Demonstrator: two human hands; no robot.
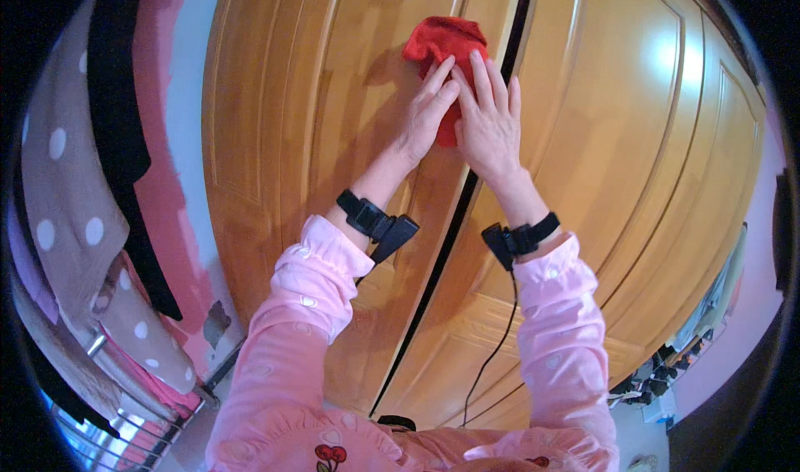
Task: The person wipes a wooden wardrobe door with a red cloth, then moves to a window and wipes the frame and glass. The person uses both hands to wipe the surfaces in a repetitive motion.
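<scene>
Your right hand (489, 126) spreads over the red cloth (446, 39) against the wardrobe door (358, 105); left hand (428, 112): grip unclear. Wiping seems underway; portions done and remaining indeterminable.

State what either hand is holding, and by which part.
Left hand and right hand lie over the middle of a crumpled red fabric cloth; whether either grips it cannot be told.

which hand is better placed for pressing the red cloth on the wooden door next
Probably the right hand: it appears flatter, its fingers spread, some of them over the red cloth. The left hand also overlaps it, but looks turned more on its side.
</scene>
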